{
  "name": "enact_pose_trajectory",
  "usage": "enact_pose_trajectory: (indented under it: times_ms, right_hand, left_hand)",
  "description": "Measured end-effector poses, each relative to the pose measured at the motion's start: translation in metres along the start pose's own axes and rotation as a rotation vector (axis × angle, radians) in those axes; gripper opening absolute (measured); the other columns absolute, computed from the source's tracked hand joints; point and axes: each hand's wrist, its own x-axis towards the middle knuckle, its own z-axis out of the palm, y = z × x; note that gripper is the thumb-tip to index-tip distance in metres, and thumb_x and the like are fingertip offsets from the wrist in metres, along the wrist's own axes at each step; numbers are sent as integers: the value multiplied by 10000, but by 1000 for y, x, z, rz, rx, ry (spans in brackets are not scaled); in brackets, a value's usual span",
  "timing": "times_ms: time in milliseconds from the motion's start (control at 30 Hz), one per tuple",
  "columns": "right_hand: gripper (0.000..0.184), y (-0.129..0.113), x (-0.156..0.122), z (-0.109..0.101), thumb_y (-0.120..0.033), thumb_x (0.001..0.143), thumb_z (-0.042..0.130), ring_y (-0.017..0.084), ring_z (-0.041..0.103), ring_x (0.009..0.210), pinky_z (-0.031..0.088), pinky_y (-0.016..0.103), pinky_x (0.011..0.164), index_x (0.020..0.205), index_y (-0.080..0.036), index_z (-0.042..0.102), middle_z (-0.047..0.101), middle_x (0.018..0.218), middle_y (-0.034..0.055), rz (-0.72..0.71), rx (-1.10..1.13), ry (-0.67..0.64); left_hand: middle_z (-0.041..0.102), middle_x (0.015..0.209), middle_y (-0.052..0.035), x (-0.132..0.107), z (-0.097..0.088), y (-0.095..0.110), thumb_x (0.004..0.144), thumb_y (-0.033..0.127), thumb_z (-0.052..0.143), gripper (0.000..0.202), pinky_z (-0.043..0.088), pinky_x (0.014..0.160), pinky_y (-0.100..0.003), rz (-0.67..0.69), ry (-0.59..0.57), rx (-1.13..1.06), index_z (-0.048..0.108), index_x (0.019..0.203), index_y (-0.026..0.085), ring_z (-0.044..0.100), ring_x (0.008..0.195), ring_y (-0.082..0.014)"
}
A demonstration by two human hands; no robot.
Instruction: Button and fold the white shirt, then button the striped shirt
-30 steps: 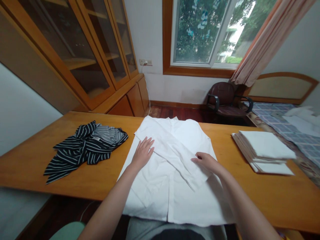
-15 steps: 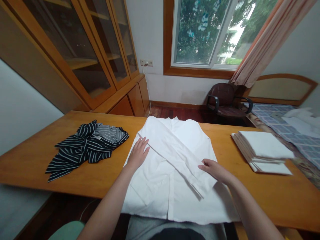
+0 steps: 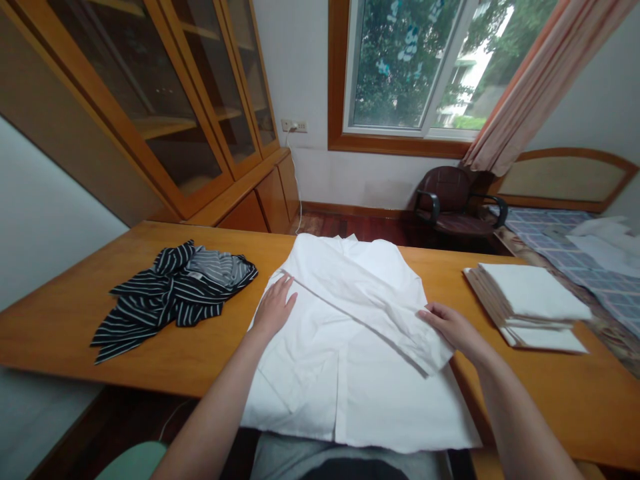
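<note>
A white shirt (image 3: pixel 350 360) lies spread on the wooden table (image 3: pixel 65 313), its hem hanging over the near edge. One sleeve (image 3: pixel 370 310) is folded diagonally across it from upper left to lower right. My left hand (image 3: pixel 273 308) lies flat and open on the shirt's left side, near the sleeve's upper end. My right hand (image 3: pixel 450 327) rests on the sleeve's lower end at the shirt's right edge, fingers stretched out along the cloth.
A crumpled black and white striped garment (image 3: pixel 173 290) lies on the table to the left. A stack of folded white cloths (image 3: pixel 530 300) sits at the right. Beyond the table stand a glass-door cabinet (image 3: pixel 165 113), a dark chair (image 3: pixel 450 200) and a bed (image 3: pixel 595 260).
My right hand has slid right and slightly away, swinging the sleeve's lower end toward the shirt's right edge. My left hand has shifted a little left, still flat on the shirt.
</note>
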Motion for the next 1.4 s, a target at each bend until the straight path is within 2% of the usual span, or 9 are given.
enact_pose_trajectory:
  times_ms: [200, 333, 500, 667, 767, 900, 1100, 1233, 1400]
  right_hand:
    - [433, 13, -2, 13, -622, 769, 574, 146, 452, 623, 341, 261, 568, 668, -206, 509, 519, 637, -11, -2, -107, -64]
    - [422, 10, -2, 17, -607, 767, 590, 147, 453, 626, 340, 261, 571, 670, -202, 523, 522, 639, -9, -5, -81, -54]
    - [433, -4, -4, 16, -623, 756, 629, 133, 443, 605, 341, 249, 549, 718, -200, 539, 511, 636, -23, 47, 131, -17]
    - [469, -9, -5, 26, -654, 741, 638, 134, 487, 582, 373, 254, 540, 820, -201, 545, 571, 676, -16, 147, 383, -56]
    - [423, -7, -2, 36, -617, 754, 622, 136, 471, 581, 356, 257, 546, 755, -204, 528, 541, 636, -28, 89, 213, -86]
    - [329, -6, 1, 43, -509, 795, 589, 167, 509, 649, 348, 269, 583, 680, -212, 508, 567, 647, -7, 6, -144, -66]
    - [199, -10, 3, 47, -390, 840, 561, 206, 596, 707, 362, 282, 628, 744, -216, 558, 667, 740, 44, -39, -333, -63]
    - [187, -12, 6, 50, -384, 874, 522, 207, 608, 708, 377, 283, 638, 788, -221, 553, 671, 750, 49, -41, -342, 19]
    - [137, -8, 4, 50, -357, 880, 522, 198, 620, 723, 415, 283, 654, 860, -222, 541, 667, 771, 36, -25, -287, 29]
  left_hand:
    - [578, 1333, -133, 17, -9, -3, 914, 174, 468, 418, 436, 1059, -447, -134, 96, 81, 554, 1323, 184, 505, 1239, -300]
    - [614, 1248, -150, 45, -19, -15, 889, 218, 527, 441, 451, 975, -468, -236, 82, 192, 577, 1326, 188, 512, 1167, -345]
    - [696, 1109, -117, 75, -21, -38, 907, 229, 466, 313, 451, 955, -365, -240, -36, 92, 706, 1104, 187, 604, 1051, -277]
    - [739, 971, -95, 77, -17, -53, 897, 240, 434, 306, 491, 777, -296, -383, 2, 59, 716, 993, 168, 665, 901, -237]
    - [734, 850, -89, 70, -18, -59, 866, 232, 454, 276, 491, 697, -308, -445, 7, 61, 719, 901, 165, 661, 788, -241]
    - [702, 954, -123, 63, -22, -61, 824, 168, 481, 253, 494, 849, -386, -427, 50, 98, 727, 888, 174, 631, 915, -284]
    - [645, 1154, -124, 66, -20, -23, 827, 76, 458, 387, 453, 1027, -439, -130, 168, 88, 706, 1105, 181, 553, 1114, -298]
    - [594, 1353, -100, 67, 1, 23, 942, 205, 440, 366, 372, 1150, -399, 133, 27, -49, 656, 1237, 173, 496, 1284, -249]
    - [407, 1563, -63, 55, 27, 51, 995, 413, 426, 474, 239, 1201, -544, 190, -186, -4, 498, 1434, 249, 311, 1467, -292]
